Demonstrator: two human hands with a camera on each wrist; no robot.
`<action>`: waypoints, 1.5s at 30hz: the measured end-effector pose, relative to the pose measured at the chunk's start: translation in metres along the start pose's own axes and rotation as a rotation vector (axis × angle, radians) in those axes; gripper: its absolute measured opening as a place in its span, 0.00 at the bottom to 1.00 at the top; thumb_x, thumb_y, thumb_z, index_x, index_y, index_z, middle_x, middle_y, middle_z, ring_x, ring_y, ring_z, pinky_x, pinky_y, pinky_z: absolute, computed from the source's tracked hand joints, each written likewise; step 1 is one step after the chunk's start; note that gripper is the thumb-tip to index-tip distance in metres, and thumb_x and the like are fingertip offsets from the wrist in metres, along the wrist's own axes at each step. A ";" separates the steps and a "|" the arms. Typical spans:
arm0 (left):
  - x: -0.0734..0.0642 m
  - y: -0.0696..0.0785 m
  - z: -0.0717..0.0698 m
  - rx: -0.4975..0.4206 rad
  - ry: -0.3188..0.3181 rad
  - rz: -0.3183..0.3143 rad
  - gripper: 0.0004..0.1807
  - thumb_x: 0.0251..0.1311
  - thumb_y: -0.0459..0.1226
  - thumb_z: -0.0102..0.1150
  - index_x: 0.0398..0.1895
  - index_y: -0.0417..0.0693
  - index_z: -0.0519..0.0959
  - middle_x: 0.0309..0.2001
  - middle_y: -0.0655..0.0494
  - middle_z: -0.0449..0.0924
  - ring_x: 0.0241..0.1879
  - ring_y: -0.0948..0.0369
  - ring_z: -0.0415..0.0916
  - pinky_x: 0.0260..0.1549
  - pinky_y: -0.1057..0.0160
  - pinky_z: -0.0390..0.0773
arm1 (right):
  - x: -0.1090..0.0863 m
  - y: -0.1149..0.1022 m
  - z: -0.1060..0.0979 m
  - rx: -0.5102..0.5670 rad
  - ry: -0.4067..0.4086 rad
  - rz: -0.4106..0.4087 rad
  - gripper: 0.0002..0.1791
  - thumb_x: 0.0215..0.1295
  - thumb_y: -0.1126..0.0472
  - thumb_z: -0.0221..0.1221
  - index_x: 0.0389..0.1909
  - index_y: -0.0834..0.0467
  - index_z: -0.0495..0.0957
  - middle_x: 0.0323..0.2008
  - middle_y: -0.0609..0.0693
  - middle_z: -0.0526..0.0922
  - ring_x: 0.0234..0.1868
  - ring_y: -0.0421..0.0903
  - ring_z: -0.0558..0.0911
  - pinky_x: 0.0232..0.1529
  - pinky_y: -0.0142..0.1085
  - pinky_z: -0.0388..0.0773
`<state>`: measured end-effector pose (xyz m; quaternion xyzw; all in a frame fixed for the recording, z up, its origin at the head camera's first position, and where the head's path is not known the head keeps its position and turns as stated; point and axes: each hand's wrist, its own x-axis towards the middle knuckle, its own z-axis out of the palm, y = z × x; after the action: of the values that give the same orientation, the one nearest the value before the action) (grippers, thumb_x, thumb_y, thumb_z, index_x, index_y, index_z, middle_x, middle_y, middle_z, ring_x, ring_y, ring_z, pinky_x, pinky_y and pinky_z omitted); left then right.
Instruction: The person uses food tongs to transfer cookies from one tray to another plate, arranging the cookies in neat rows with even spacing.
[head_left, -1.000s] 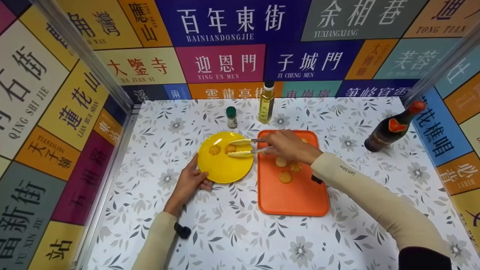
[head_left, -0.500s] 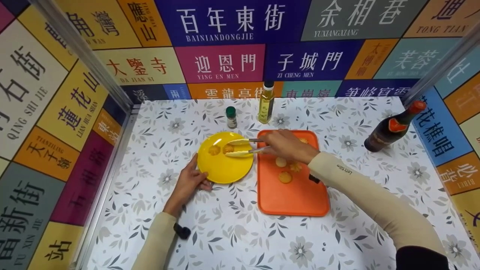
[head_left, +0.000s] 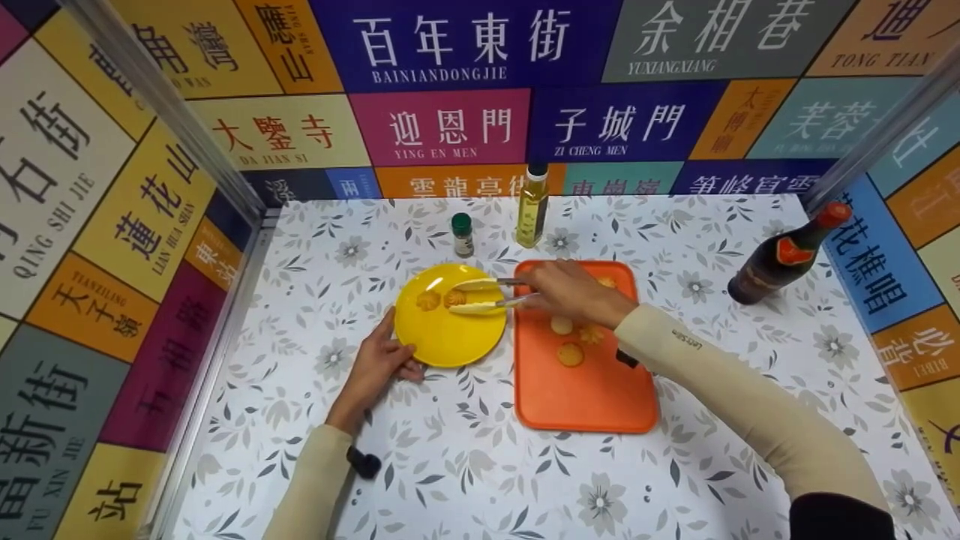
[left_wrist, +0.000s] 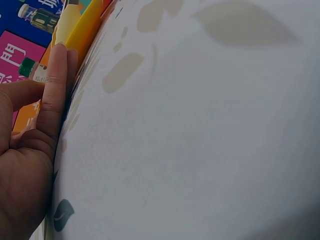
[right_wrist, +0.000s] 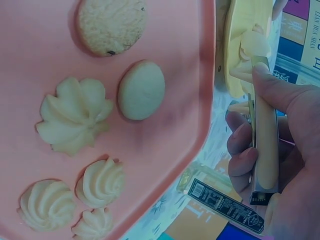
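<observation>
My right hand (head_left: pixel 566 289) grips metal tongs (right_wrist: pixel 265 145) with pale yellow tips, which reach over the yellow plate (head_left: pixel 450 341). A ridged, piped cookie (head_left: pixel 455 298) sits at the tongs' tips on the plate. Just left of it lies another cookie (head_left: pixel 428 301). My left hand (head_left: pixel 381 358) holds the plate at its lower left rim; in the left wrist view its fingers (left_wrist: pixel 56 85) lie low along the table, tips at the plate's edge. Under my right hand is the orange tray (head_left: pixel 585 405), with a round cookie (head_left: pixel 570 355), a flower-shaped cookie (right_wrist: pixel 75 117) and several others.
Behind the plate stands a small green-capped jar (head_left: pixel 463 236). A slim oil bottle (head_left: pixel 532 208) is behind the tray. At the right leans into view a dark bottle (head_left: pixel 784 259) with a red top. Printed panels (head_left: pixel 442 124) enclose the table.
The tongs and the cookie at their tips have shifted slightly left, closer to the other cookie on the plate. My right forearm moved a little left too. My left hand stays in place.
</observation>
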<state>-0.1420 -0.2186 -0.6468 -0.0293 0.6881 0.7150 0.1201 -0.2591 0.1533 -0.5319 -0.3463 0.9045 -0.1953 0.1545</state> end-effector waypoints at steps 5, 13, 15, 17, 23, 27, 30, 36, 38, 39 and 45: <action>0.000 0.001 0.000 0.004 0.012 -0.010 0.49 0.78 0.30 0.63 0.93 0.54 0.47 0.33 0.32 0.88 0.28 0.45 0.90 0.32 0.49 0.94 | 0.001 -0.001 0.000 0.010 -0.007 0.019 0.21 0.79 0.50 0.68 0.66 0.54 0.87 0.36 0.44 0.85 0.32 0.47 0.81 0.41 0.40 0.86; -0.001 0.001 0.000 -0.022 0.004 -0.037 0.50 0.78 0.30 0.63 0.93 0.55 0.46 0.35 0.32 0.87 0.29 0.45 0.90 0.34 0.49 0.94 | -0.005 0.003 -0.002 0.037 0.016 0.015 0.23 0.78 0.45 0.68 0.65 0.53 0.88 0.43 0.44 0.90 0.37 0.45 0.84 0.51 0.44 0.89; -0.001 0.001 -0.001 -0.021 0.004 -0.030 0.50 0.78 0.30 0.63 0.93 0.55 0.46 0.35 0.33 0.88 0.29 0.46 0.90 0.34 0.49 0.94 | -0.009 0.005 -0.003 0.046 0.038 0.010 0.22 0.77 0.45 0.69 0.63 0.52 0.89 0.42 0.43 0.90 0.37 0.44 0.84 0.48 0.44 0.89; 0.000 0.001 -0.001 -0.011 0.001 -0.015 0.49 0.78 0.30 0.63 0.93 0.54 0.46 0.35 0.32 0.88 0.29 0.45 0.90 0.34 0.49 0.94 | -0.015 0.009 -0.006 0.052 0.064 0.005 0.20 0.77 0.46 0.69 0.62 0.50 0.89 0.40 0.43 0.90 0.36 0.45 0.84 0.43 0.43 0.87; -0.001 0.001 -0.001 0.024 0.007 -0.001 0.49 0.78 0.30 0.63 0.93 0.55 0.47 0.34 0.32 0.88 0.29 0.45 0.91 0.34 0.49 0.94 | -0.034 0.020 -0.017 0.060 0.106 0.015 0.24 0.77 0.48 0.70 0.69 0.52 0.85 0.37 0.46 0.87 0.31 0.47 0.78 0.31 0.41 0.77; -0.001 0.001 -0.001 0.018 0.009 -0.007 0.48 0.78 0.30 0.62 0.93 0.56 0.47 0.34 0.32 0.88 0.29 0.45 0.91 0.34 0.49 0.94 | -0.047 0.026 -0.021 0.037 0.131 0.039 0.25 0.78 0.48 0.69 0.69 0.55 0.85 0.38 0.47 0.88 0.30 0.46 0.77 0.31 0.41 0.74; -0.001 -0.001 -0.001 0.009 0.009 -0.013 0.48 0.78 0.30 0.62 0.93 0.56 0.47 0.35 0.32 0.88 0.29 0.45 0.90 0.34 0.50 0.95 | -0.057 0.029 -0.023 0.023 0.152 0.049 0.30 0.78 0.49 0.69 0.75 0.54 0.80 0.40 0.48 0.89 0.30 0.46 0.78 0.32 0.42 0.75; -0.001 -0.001 -0.001 0.010 0.012 -0.030 0.48 0.78 0.31 0.63 0.93 0.58 0.48 0.35 0.32 0.88 0.30 0.45 0.91 0.35 0.50 0.95 | -0.072 0.040 -0.026 0.012 0.192 0.051 0.32 0.77 0.50 0.70 0.78 0.53 0.78 0.39 0.50 0.90 0.31 0.47 0.79 0.34 0.41 0.78; -0.001 0.000 0.000 0.013 0.012 -0.034 0.48 0.78 0.32 0.63 0.93 0.58 0.48 0.36 0.32 0.88 0.30 0.45 0.91 0.36 0.49 0.95 | -0.078 0.044 -0.027 0.012 0.205 0.049 0.32 0.76 0.50 0.70 0.78 0.51 0.78 0.38 0.50 0.89 0.31 0.46 0.79 0.33 0.42 0.78; -0.001 0.000 0.000 0.013 0.013 -0.037 0.48 0.78 0.32 0.63 0.93 0.58 0.48 0.36 0.32 0.88 0.30 0.44 0.91 0.36 0.49 0.95 | -0.081 0.047 -0.028 0.015 0.215 0.048 0.32 0.76 0.50 0.71 0.78 0.51 0.79 0.37 0.50 0.89 0.31 0.46 0.79 0.34 0.42 0.78; 0.000 0.001 0.001 0.003 0.010 -0.043 0.49 0.79 0.31 0.63 0.93 0.59 0.48 0.36 0.31 0.88 0.30 0.43 0.90 0.36 0.48 0.95 | -0.100 0.058 -0.034 0.036 0.277 0.086 0.29 0.75 0.50 0.72 0.72 0.58 0.83 0.39 0.51 0.89 0.32 0.47 0.80 0.35 0.44 0.79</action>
<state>-0.1418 -0.2177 -0.6452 -0.0478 0.6889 0.7111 0.1319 -0.2347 0.2695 -0.5144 -0.2743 0.9274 -0.2507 0.0427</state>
